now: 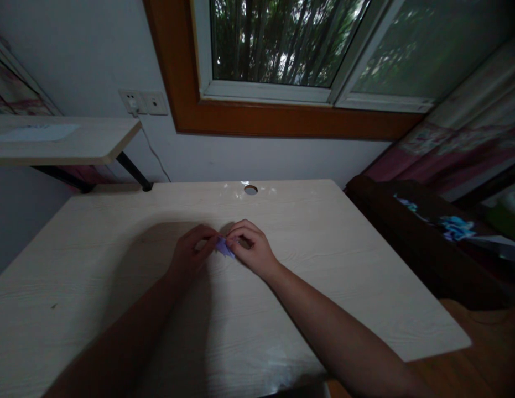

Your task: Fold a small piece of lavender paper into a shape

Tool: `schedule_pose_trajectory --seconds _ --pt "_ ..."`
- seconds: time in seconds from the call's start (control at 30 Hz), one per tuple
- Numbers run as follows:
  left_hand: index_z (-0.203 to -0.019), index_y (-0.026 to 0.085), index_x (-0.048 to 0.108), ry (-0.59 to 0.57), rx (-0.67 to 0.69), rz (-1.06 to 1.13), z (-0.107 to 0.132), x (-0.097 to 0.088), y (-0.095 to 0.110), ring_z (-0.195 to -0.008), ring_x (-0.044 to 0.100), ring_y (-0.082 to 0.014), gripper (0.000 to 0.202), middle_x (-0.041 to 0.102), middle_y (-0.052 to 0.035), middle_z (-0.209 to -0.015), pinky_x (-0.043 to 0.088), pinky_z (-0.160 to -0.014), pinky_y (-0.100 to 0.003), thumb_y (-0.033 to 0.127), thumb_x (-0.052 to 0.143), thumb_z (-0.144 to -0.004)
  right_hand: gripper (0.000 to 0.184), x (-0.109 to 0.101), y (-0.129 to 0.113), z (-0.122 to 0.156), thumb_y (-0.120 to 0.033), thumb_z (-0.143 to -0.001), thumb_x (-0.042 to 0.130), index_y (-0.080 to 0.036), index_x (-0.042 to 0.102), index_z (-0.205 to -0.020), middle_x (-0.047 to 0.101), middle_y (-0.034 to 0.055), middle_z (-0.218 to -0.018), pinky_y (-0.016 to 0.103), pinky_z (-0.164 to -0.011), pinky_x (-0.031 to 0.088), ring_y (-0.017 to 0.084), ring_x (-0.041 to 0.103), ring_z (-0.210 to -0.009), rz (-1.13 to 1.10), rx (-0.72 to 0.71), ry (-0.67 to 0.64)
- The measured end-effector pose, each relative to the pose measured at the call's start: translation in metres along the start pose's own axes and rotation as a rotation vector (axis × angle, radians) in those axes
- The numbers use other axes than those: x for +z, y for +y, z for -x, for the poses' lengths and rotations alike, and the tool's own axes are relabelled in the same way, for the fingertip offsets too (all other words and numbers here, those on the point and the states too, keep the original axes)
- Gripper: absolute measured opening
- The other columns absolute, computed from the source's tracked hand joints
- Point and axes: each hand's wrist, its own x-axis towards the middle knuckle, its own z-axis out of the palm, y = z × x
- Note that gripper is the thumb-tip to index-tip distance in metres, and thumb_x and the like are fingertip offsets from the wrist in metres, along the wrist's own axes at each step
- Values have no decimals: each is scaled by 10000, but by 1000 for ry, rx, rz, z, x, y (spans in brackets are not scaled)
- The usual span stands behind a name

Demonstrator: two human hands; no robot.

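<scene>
A small folded piece of purple paper [224, 247] sits between both hands, just above the pale wooden desk [116, 260]. My left hand [193, 250] pinches its left side with curled fingers. On the other side, my right hand [251, 247] grips the paper with thumb and fingertips closed. Most of the paper is hidden by the fingers.
A round cable hole [250, 189] lies at the desk's far edge. A raised shelf [62, 141] stands at the back left below wall sockets [143, 103]. A window [282, 50] is ahead. Dark furniture with cluttered items [440, 232] stands to the right.
</scene>
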Motion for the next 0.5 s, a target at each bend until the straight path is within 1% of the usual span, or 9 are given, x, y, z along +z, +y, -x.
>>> schedule_pose_trajectory --seconds 0.13,0.27,0.5 --pt "-918 197 693 -15 1 26 1 0 -2 -813 641 -159 135 685 -45 -867 507 -742 -281 268 578 -926 43 0 1 0 -185 -850 664 -206 697 -832 656 47 -883 304 -739 542 157 635 -840 -27 24 -2" --pt "-944 202 691 -41 14 26 1 1 -5 -807 633 -156 112 673 -39 -869 510 -743 -276 289 643 -890 42 0 1 0 -194 -847 668 -204 701 -822 653 52 -879 304 -728 538 161 628 -831 -49 38 -6" --pt "-866 189 700 -29 -15 38 0 1 -1 -774 633 -147 93 678 -31 -816 494 -732 -266 273 663 -879 38 0 2 0 -226 -846 674 -231 709 -833 650 49 -895 316 -731 539 167 625 -830 -79 66 -35"
